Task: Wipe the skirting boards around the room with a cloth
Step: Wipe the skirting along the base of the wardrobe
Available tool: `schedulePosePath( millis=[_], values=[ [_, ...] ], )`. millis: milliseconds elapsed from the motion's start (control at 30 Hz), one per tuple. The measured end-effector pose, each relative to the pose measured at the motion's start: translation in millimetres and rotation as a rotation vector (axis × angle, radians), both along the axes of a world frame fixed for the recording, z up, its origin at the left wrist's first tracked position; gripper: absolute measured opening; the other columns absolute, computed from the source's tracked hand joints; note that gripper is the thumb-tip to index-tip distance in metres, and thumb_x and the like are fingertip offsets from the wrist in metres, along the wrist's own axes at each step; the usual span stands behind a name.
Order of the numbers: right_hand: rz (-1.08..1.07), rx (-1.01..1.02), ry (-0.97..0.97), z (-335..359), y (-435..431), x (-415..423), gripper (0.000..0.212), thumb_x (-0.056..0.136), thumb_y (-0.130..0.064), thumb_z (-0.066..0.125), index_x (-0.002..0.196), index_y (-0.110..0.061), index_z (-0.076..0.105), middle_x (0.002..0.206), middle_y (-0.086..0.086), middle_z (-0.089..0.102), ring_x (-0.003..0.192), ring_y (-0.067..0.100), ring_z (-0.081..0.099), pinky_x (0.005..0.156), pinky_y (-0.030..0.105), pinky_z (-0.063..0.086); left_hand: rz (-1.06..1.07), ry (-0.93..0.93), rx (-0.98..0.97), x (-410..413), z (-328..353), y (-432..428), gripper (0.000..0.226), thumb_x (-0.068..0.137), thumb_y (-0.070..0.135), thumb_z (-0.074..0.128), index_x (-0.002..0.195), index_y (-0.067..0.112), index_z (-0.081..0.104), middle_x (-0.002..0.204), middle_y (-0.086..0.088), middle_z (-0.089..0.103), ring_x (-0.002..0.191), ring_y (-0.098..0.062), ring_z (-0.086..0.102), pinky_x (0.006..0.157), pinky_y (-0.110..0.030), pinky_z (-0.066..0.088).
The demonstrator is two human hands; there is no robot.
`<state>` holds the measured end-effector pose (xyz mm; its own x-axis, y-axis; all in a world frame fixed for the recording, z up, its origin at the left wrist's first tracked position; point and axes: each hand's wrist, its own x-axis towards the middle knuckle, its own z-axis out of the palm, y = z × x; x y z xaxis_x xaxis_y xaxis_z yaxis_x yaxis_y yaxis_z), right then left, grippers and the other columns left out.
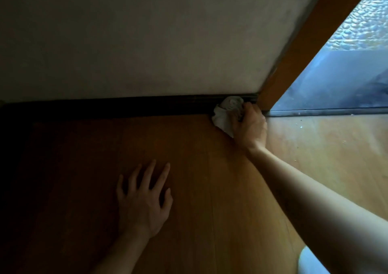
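Cloth (225, 115) is sitting bunched against the dark skirting board (126, 107) at its far right end, just beside the wooden door frame (308, 42); I am gripping it in my right hand (251, 126), while my left hand (142, 202) is resting flat, fingers spread wide, on the near floor (210, 168)

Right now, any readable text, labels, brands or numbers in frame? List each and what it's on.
None: no text, label, brand, number or sign shows anywhere in the head view. The cloth, skirting board, wall, wooden floor, door frame and patterned glass are all unmarked. The left part of the view is too dark to check.
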<state>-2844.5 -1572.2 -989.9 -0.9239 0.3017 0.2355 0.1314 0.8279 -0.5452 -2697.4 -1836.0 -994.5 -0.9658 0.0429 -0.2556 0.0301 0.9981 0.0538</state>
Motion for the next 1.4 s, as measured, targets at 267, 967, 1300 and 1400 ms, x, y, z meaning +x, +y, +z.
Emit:
schedulePosePath(
  millis=[267,967,1300,1400],
  values=[
    [-0.269,-0.063,0.004,8,60,7,0.025,0.093,-0.025,0.057,0.107,-0.004,0.059,0.107,0.022,0.061,0.098,0.040,0.058,0.078,0.041,0.044,-0.031,-0.009,0.000,-2,-4,-6,0.062,0.096,0.065,0.012,0.155,0.050,0.000,0.168,0.007,0.010,0.151,-0.025,0.015,0.120,-0.057,0.016],
    [0.114,-1.129,-0.078,196,-99,40,0.022,0.078,-0.048,0.076,0.093,-0.032,0.074,0.092,-0.009,0.076,0.084,0.008,0.072,0.065,0.021,0.056,0.078,0.319,0.119,-34,205,-2,0.063,0.089,0.055,0.050,0.144,0.025,0.053,0.147,-0.005,0.053,0.133,-0.028,0.049,0.112,-0.054,0.035],
    [0.164,-1.114,-0.171,490,-118,73,0.028,0.079,-0.052,0.072,0.095,-0.029,0.073,0.090,-0.004,0.076,0.083,0.015,0.074,0.069,0.036,0.061,0.107,0.373,0.132,-30,495,-10,0.059,0.086,0.056,0.054,0.135,0.023,0.060,0.147,-0.005,0.053,0.134,-0.030,0.049,0.109,-0.055,0.039],
    [0.164,-1.091,-0.208,593,-111,82,0.015,0.081,-0.047,0.074,0.091,-0.037,0.072,0.089,-0.004,0.076,0.081,0.015,0.074,0.073,0.048,0.061,0.107,0.388,0.131,-25,604,-10,0.062,0.087,0.057,0.052,0.138,0.024,0.059,0.148,-0.005,0.053,0.134,-0.030,0.049,0.106,-0.057,0.041]
  ],
)
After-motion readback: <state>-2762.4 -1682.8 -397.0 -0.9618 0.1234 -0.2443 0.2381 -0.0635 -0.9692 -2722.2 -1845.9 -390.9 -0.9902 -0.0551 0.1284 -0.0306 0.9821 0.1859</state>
